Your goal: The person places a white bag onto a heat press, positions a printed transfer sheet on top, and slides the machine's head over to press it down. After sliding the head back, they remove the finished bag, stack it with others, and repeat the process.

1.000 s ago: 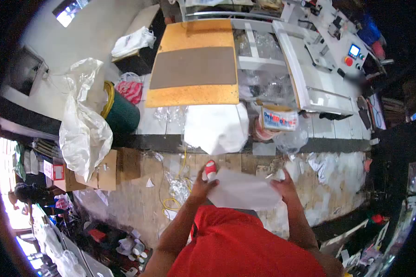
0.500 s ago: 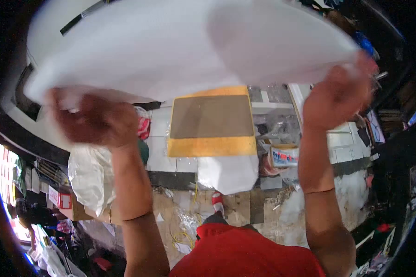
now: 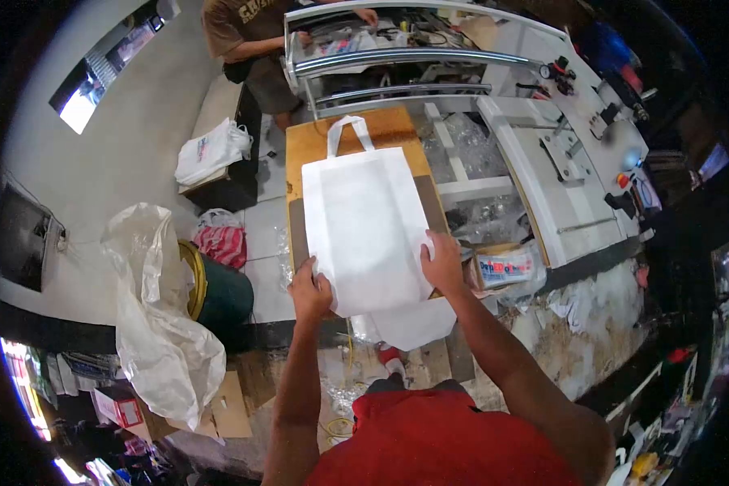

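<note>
A plain white tote bag (image 3: 368, 219) lies flat on a yellow-edged board (image 3: 300, 134) with a brown pad (image 3: 436, 212), its handle loop pointing away from me. My left hand (image 3: 309, 292) grips the bag's left edge near the bottom, the thumb on the fabric. On the opposite edge, a little farther up, my right hand (image 3: 443, 263) has its fingers closed at the side of the bag. The bag's near end reaches past the pad, above another white piece (image 3: 417, 324) hanging over the board's front.
A co-worker (image 3: 255, 32) stands beyond the metal-railed frame (image 3: 429, 55). Left are a green bucket (image 3: 225, 290), a plastic sheet (image 3: 150, 300) and folded white bags (image 3: 211, 152). To the right are a printed packet (image 3: 506, 266) and a white machine panel (image 3: 571, 202).
The white bag, raised and blurred before, now lies on the board. Both hands have come down and closer together with it. The railed frame and the co-worker are now in view.
</note>
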`<state>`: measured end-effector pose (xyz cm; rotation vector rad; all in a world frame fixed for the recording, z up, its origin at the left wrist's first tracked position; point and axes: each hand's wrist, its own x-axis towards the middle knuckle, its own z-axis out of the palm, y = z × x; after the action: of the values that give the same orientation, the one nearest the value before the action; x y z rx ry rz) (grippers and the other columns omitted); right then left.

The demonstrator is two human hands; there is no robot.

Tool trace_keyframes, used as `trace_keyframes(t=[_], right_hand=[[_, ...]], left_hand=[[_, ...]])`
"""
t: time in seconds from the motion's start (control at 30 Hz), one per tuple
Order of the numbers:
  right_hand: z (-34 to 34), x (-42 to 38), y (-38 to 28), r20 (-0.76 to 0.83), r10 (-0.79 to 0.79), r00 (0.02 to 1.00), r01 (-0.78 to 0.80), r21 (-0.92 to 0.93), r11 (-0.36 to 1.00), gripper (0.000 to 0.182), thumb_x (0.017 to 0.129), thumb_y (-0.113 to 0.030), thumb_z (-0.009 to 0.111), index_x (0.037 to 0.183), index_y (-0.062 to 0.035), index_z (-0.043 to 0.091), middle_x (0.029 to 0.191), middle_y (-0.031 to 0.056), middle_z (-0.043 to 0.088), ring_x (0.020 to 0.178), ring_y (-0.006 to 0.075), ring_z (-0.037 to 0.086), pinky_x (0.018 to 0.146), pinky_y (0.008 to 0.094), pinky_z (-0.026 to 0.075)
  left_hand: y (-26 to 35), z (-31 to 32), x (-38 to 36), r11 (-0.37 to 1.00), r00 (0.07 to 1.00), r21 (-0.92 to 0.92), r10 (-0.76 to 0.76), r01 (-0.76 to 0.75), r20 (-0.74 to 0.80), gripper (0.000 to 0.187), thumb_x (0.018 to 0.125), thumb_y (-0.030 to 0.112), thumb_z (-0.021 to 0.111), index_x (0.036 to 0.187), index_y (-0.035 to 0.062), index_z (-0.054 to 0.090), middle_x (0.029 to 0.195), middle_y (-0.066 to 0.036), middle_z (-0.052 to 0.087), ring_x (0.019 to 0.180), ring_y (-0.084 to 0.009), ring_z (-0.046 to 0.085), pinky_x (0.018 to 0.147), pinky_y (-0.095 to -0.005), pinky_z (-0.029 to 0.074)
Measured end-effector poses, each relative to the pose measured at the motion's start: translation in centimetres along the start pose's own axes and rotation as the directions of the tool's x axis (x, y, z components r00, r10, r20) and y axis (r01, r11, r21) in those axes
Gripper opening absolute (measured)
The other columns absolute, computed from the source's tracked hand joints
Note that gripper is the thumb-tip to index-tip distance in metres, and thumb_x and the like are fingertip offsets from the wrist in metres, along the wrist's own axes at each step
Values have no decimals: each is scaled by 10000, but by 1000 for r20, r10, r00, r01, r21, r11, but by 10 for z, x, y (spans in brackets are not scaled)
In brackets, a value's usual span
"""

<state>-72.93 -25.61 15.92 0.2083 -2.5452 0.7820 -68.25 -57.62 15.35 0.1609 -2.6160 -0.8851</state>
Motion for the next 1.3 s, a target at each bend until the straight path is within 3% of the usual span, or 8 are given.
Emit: trace_keyframes(t=[0.17,0.3,0.57,0.7,0.77,1.1,1.17,1.3], right_hand=[[2,-2,1,-21,-35,999,36,46,998,331,888,-132,639,1208,-50,606,1057,172,622,1032,394,560,916,535,419],[-4,-2,2,20,13,1000,-15,94,995,256,866,-91,644,1122,-82,657,1032,147,625,1027,387,556,913,526,418],[-12,-12,-2,-60,32,998,-33,-8,999,237,849,-91,658,1077,-149,692,905,65,603,941,325,551,830,478,391],[-14,-17,1,43,103,994,-105,36,994,241,839,-86,655,1066,-159,690,864,39,620,914,315,559,818,491,376],[-6,-20,9,-38,85,996,-83,54,995,229,827,-75,644,1035,-159,692,853,31,642,892,310,567,813,500,367],[-11,-19,4,18,105,994,-104,-28,994,249,761,-80,633,997,-127,697,819,53,669,893,321,572,853,499,369],[-10,-18,2,-50,61,997,-62,-18,998,257,743,-34,624,963,-142,700,668,12,587,771,257,555,769,450,377],[-11,-17,0,-73,61,995,-64,-30,998,257,742,-39,629,969,-140,696,661,6,584,776,252,559,776,453,382]], left_hand=[[6,-7,-4,999,999,-14,-31,31,42,461,846,140,620,1305,99,603,1048,-126,629,1018,-323,588,957,-510,388],[16,-8,-7,990,994,110,91,-83,-65,450,836,135,621,1286,126,628,960,-86,609,952,-279,577,894,-497,387],[10,-13,-14,989,996,146,8,5,-85,427,817,143,657,1244,145,668,781,4,588,848,-229,567,882,-473,353],[10,-16,-21,994,998,108,-20,27,-65,424,812,134,667,1235,138,670,772,1,587,825,-221,569,882,-463,355],[9,-16,-22,997,994,74,29,-21,-104,426,804,116,665,1230,130,668,763,2,588,807,-214,571,878,-450,360],[0,-16,-26,999,996,47,-3,7,-88,416,796,101,656,1211,123,666,760,9,595,794,-213,582,866,-443,373],[-2,-16,-26,999,998,37,-7,9,-58,414,794,105,655,1207,128,665,766,14,606,805,-216,590,859,-449,381],[-6,-12,-27,999,996,55,8,-3,-84,406,794,107,653,1198,132,665,773,16,612,814,-219,594,852,-457,389]])
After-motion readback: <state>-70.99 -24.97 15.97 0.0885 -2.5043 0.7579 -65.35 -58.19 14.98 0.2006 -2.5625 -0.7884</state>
